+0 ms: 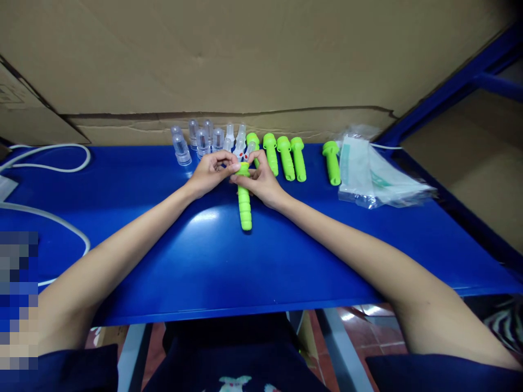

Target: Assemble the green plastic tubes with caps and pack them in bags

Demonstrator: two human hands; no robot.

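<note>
A bright green ribbed plastic tube stands tilted over the blue table, with its wider collar at the top and its narrow end towards me. My right hand is closed round it just below the collar. From the other side, the thumb and fingers of my left hand are pinched together at the collar's edge. Whether a small part lies between the left fingertips is hidden. Just behind my hands are small clear tubes with white and red parts, partly covered by my fingers.
Several clear plastic caps stand at the back left of the blue table. More green ribbed tubes lie in a row behind my right hand, another one farther right. Clear plastic bags lie beside it. White cable loops at left; cardboard walls the back.
</note>
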